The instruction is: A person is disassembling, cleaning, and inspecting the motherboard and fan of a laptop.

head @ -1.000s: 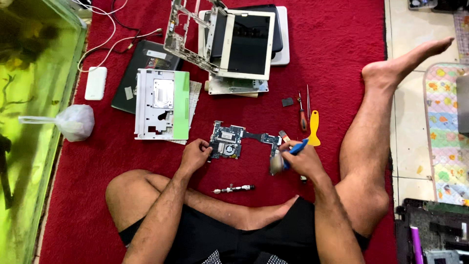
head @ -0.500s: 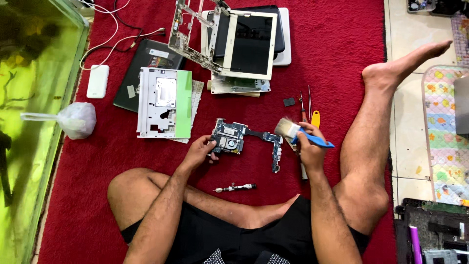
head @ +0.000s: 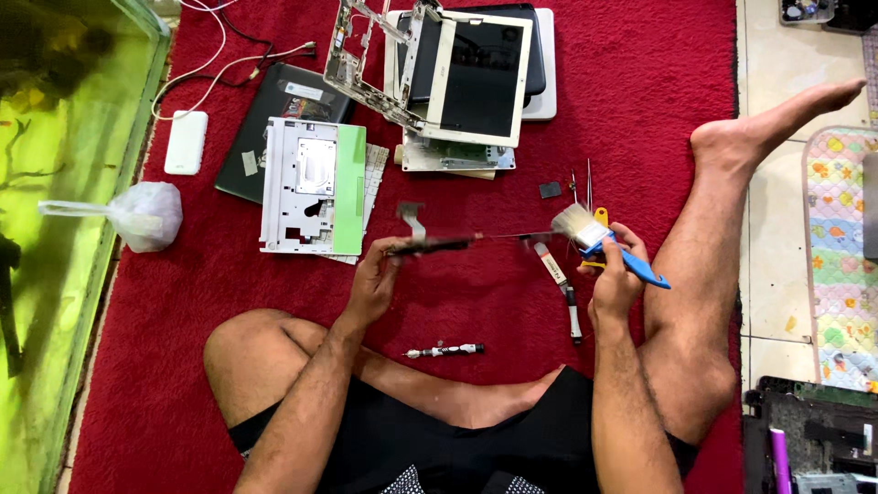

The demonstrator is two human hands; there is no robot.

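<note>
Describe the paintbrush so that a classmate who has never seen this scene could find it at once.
Start at the red carpet, then find the seated person's right hand beside the raised knee. The paintbrush is gripped there, pale bristles pointing up-left towards the circuit board held edge-on in the left hand. Its bright blue handle separates it from the screwdrivers lying nearby.

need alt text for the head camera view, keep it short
A person seated on a red carpet holds a circuit board edge-on in the left hand and a blue-handled paintbrush in the right hand. Dismantled laptop parts lie ahead.
</note>
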